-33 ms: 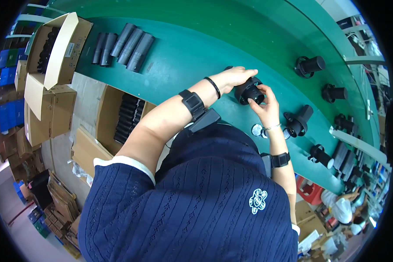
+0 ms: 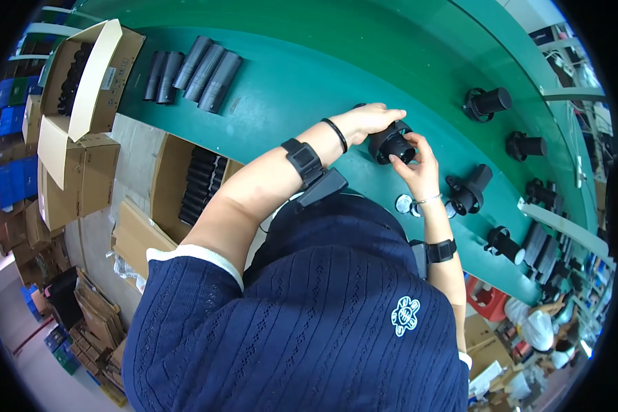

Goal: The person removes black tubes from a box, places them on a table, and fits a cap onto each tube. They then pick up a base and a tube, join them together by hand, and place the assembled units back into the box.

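Observation:
Over the green workbench [image 2: 288, 89], a black cylindrical part with a wide ring collar [image 2: 393, 145] sits between my hands. My left hand [image 2: 376, 121] wraps round its far side, most of the fingers hidden behind the part. The thumb and fingers of my right hand [image 2: 420, 169] pinch the narrower near end. Close to my right wrist lie small round clear discs [image 2: 404, 203], partly covered by the forearm. Similar collared black parts lie to the right, among them one part [image 2: 468, 191] nearest my right hand and another [image 2: 489, 103] farther back.
Several dark tubes [image 2: 220, 82] lie at the bench's far left. An open carton [image 2: 106, 89] stands beyond its left end; another carton [image 2: 166, 182] with black tubes sits below the front edge. A pale rail [image 2: 563, 223] crosses at right, above a red stool [image 2: 486, 300].

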`<state>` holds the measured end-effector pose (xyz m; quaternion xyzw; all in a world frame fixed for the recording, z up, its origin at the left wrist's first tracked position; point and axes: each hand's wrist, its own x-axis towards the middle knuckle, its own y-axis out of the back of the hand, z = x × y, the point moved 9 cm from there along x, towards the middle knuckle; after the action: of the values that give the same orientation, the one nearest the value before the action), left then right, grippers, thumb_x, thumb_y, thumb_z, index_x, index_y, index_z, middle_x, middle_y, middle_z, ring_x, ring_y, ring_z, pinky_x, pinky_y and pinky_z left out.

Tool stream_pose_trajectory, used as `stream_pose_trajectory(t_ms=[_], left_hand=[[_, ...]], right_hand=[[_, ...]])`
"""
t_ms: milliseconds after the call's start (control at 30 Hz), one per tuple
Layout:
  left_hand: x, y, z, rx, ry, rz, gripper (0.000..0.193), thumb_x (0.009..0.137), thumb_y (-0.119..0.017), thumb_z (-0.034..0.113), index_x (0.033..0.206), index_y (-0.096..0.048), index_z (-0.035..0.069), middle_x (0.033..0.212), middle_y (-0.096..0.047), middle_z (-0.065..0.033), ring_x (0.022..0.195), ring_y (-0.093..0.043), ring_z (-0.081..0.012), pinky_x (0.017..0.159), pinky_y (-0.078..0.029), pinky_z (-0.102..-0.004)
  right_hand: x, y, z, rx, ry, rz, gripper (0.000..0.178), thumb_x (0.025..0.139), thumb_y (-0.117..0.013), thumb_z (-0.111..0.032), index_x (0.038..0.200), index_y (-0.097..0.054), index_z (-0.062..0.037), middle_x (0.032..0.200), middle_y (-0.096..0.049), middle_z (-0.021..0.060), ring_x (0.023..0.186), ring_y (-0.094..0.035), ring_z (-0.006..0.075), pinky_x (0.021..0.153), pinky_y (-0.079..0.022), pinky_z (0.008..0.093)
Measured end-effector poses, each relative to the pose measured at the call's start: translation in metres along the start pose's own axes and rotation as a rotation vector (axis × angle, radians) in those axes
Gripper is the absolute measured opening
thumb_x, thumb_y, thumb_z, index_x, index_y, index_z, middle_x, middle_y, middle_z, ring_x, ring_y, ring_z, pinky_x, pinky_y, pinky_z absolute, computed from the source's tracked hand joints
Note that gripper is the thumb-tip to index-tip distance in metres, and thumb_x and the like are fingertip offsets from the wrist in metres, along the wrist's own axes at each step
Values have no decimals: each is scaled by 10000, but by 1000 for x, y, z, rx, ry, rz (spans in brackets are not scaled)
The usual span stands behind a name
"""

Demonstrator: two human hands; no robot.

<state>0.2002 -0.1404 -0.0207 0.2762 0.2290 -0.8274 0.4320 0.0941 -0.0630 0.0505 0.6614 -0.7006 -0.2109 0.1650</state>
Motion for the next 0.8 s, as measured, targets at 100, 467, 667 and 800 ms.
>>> stream_pose_trajectory(t_ms=[100, 467, 667, 800], left_hand=[[-1, -12, 5, -6, 63, -198, 628, 892, -516, 435, 1206, -476, -107, 1210, -519, -245, 1161, -476, -286, 941, -378, -367], [-11, -12, 33, 453, 61, -165, 746, 917, -366, 563, 1272, -443, -89, 1341, -407, -281, 1251, -396, -357, 999, -329, -460], [-4, -14, 40, 531, 13, -187, 796, 918, -294, 622, 1089, -583, -100, 1117, -578, -254, 1004, -573, -288, 837, -456, -364], [6, -9, 34, 523, 63, -169, 757, 910, -315, 630, 887, -634, -57, 861, -632, -173, 776, -606, -224, 687, -480, -347]], right_hand=[[0, 2, -3, -18, 14, -4, 508, 696, -745, -90, 1149, -521, -43, 1099, -565, 97, 975, -583, 185, 655, -537, 280], [6, 2, -26, -194, 115, -97, 508, 691, -758, -194, 1148, -562, -88, 966, -586, 109, 836, -614, 242, 629, -522, 292], [6, -3, -33, -250, 182, -130, 454, 726, -723, -185, 1153, -578, -130, 874, -556, 117, 734, -592, 266, 604, -503, 322], [5, -9, -32, -391, 174, -179, 409, 764, -684, -197, 1157, -578, -155, 953, -550, 123, 772, -604, 318, 657, -519, 382]])
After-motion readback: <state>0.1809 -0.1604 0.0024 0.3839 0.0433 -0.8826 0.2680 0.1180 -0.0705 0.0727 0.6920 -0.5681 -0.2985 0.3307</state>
